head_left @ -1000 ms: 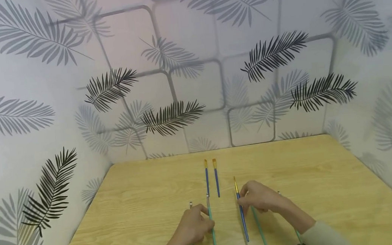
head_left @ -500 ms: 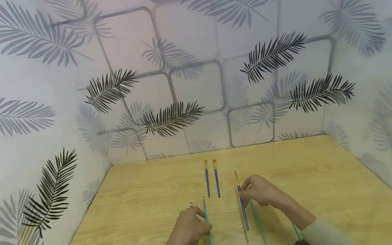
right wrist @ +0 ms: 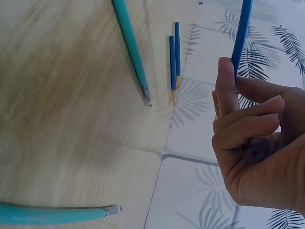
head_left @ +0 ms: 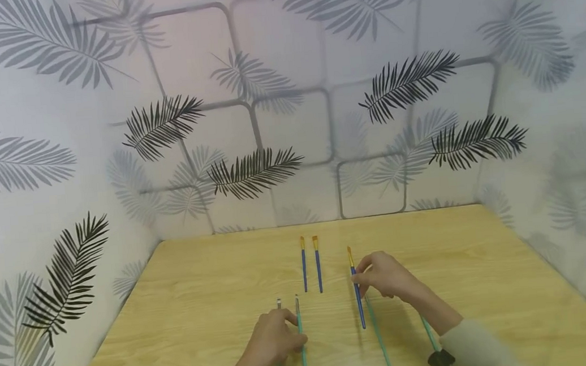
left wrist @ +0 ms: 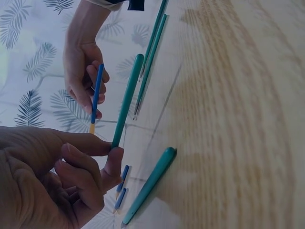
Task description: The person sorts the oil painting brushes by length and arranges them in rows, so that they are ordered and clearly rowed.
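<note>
My left hand (head_left: 275, 336) pinches a green paintbrush (head_left: 303, 358) between thumb and index finger, its metal tip pointing away from me. In the left wrist view this brush (left wrist: 127, 102) is held above the table. A blue paintbrush (head_left: 358, 303) with a yellow ferrule is pinched in my right hand (head_left: 387, 275), bristles pointing to the back. Its shadow falls on the table below. Beside my left hand lies another green paintbrush (left wrist: 151, 183), partly hidden by that hand in the head view. Two more green paintbrushes, one (head_left: 378, 336) nearer the middle and one (head_left: 428, 331) under my right forearm, lie on the right.
Farther back on the wood-grain table (head_left: 218, 279), two blue paintbrushes, one on the left (head_left: 304, 270) and one on the right (head_left: 319, 272), lie side by side, bristles to the back. A leaf-patterned wall (head_left: 304, 193) rises behind the table. A black object (head_left: 441, 361) sits by the right sleeve.
My right hand has moved farther from me with the blue paintbrush. My left hand has shifted the green paintbrush leftward, closer to the green one lying there. The head view has turned slightly.
</note>
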Motion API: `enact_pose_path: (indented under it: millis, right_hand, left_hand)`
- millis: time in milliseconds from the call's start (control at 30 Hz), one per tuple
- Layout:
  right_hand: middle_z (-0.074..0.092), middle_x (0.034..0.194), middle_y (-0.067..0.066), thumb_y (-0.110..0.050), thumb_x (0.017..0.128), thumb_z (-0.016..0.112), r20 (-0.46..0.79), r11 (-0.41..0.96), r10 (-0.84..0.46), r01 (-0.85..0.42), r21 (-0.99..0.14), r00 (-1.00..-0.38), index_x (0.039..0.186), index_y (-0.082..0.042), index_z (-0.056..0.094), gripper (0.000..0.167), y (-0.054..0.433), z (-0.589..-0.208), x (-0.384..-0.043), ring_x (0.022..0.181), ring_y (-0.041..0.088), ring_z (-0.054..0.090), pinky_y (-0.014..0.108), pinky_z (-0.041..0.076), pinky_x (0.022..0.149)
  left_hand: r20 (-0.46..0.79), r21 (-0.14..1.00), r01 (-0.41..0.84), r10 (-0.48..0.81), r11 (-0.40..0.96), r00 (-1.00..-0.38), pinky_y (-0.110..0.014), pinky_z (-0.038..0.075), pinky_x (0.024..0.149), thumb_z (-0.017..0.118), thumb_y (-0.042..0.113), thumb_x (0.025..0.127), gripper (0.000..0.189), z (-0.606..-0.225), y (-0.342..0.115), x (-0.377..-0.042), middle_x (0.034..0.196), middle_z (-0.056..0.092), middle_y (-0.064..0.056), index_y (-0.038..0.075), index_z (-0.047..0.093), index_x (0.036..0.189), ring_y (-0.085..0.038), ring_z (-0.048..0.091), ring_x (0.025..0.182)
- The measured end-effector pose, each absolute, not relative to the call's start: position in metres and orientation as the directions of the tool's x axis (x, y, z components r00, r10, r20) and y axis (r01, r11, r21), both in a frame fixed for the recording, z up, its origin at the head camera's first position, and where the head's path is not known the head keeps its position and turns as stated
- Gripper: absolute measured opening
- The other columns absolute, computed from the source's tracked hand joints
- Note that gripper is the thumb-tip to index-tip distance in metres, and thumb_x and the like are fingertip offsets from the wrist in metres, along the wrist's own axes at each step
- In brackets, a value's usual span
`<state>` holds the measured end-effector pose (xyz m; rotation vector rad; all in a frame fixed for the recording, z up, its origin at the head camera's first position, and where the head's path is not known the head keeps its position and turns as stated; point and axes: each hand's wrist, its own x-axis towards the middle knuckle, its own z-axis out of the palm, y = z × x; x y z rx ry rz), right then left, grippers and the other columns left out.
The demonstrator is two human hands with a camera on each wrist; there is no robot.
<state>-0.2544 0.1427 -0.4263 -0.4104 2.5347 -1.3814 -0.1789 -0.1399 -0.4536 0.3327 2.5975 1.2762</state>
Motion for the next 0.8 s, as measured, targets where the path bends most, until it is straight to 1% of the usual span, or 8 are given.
enact_pose_path:
  millis: [100, 233, 333, 500, 600, 700, 800]
  right_hand:
    - [0.074, 0.073, 0.008, -0.018, 0.097, 0.064, -0.069, 0.528, -0.329, -0.123, -0.841, -0.942, 0.118, 0.009, 0.060, 0.035, 0.144, -0.425, -0.257, 0.038, 0.005, 0.025, 0.017, 0.024, 0.038]
    - [0.074, 0.073, 0.009, -0.018, 0.097, 0.064, -0.067, 0.537, -0.324, -0.125, -0.834, -0.944, 0.117, 0.008, 0.061, 0.033, 0.141, -0.424, -0.262, 0.039, 0.005, 0.026, 0.017, 0.025, 0.039]
    - [0.074, 0.074, 0.012, -0.018, 0.096, 0.064, -0.057, 0.543, -0.336, -0.144, -0.827, -0.940, 0.118, 0.009, 0.061, 0.035, 0.138, -0.425, -0.270, 0.038, 0.005, 0.027, 0.017, 0.026, 0.038]
    - [0.075, 0.076, 0.016, -0.017, 0.096, 0.064, -0.034, 0.558, -0.332, -0.167, -0.813, -0.943, 0.116, 0.010, 0.061, 0.034, 0.133, -0.424, -0.284, 0.038, 0.005, 0.028, 0.017, 0.026, 0.038]
    - [0.075, 0.077, 0.018, -0.017, 0.095, 0.065, -0.042, 0.565, -0.310, -0.148, -0.812, -0.950, 0.113, 0.008, 0.063, 0.031, 0.130, -0.424, -0.290, 0.038, 0.005, 0.027, 0.018, 0.027, 0.039]
    - [0.075, 0.077, 0.016, -0.017, 0.094, 0.065, -0.057, 0.572, -0.288, -0.123, -0.811, -0.956, 0.111, 0.006, 0.064, 0.028, 0.126, -0.424, -0.296, 0.038, 0.006, 0.028, 0.018, 0.029, 0.039]
    - [0.075, 0.075, 0.013, -0.017, 0.093, 0.067, -0.068, 0.582, -0.267, -0.104, -0.806, -0.961, 0.110, 0.004, 0.064, 0.027, 0.122, -0.427, -0.300, 0.039, 0.006, 0.029, 0.018, 0.030, 0.039]
  left_hand:
    - [-0.104, 0.793, 0.107, 0.307, 0.600, -0.946, -0.009, 0.035, 0.039, 0.072, 0.004, 0.080, 0.042, -0.457, -0.140, -0.180, 0.064, 0.072, -0.006, -0.016, 0.061, 0.115, 0.002, 0.038, 0.036]
    - [-0.125, 0.777, 0.072, 0.266, 0.625, -0.956, -0.012, 0.041, 0.040, 0.074, 0.005, 0.080, 0.042, -0.455, -0.142, -0.180, 0.064, 0.071, -0.005, -0.014, 0.062, 0.115, -0.002, 0.047, 0.039]
    - [-0.110, 0.763, 0.071, 0.238, 0.642, -0.965, -0.014, 0.044, 0.041, 0.075, 0.005, 0.080, 0.041, -0.455, -0.144, -0.181, 0.061, 0.068, -0.004, -0.014, 0.063, 0.115, -0.004, 0.051, 0.040]
    - [-0.065, 0.757, 0.121, 0.258, 0.642, -0.964, -0.012, 0.041, 0.040, 0.074, 0.003, 0.080, 0.039, -0.457, -0.146, -0.183, 0.055, 0.066, -0.005, -0.017, 0.063, 0.111, -0.001, 0.046, 0.037]
    - [-0.060, 0.755, 0.127, 0.261, 0.643, -0.963, -0.013, 0.042, 0.039, 0.074, 0.003, 0.079, 0.038, -0.460, -0.147, -0.184, 0.054, 0.065, -0.005, -0.017, 0.064, 0.110, -0.001, 0.046, 0.036]
    - [-0.055, 0.734, 0.127, 0.245, 0.667, -0.968, -0.015, 0.044, 0.040, 0.075, 0.004, 0.078, 0.038, -0.462, -0.146, -0.186, 0.054, 0.064, -0.003, -0.015, 0.065, 0.109, -0.002, 0.049, 0.037]
    - [-0.050, 0.703, 0.119, 0.215, 0.701, -0.975, -0.015, 0.044, 0.040, 0.077, 0.005, 0.076, 0.038, -0.465, -0.144, -0.187, 0.053, 0.062, -0.002, -0.012, 0.066, 0.108, -0.003, 0.050, 0.038]
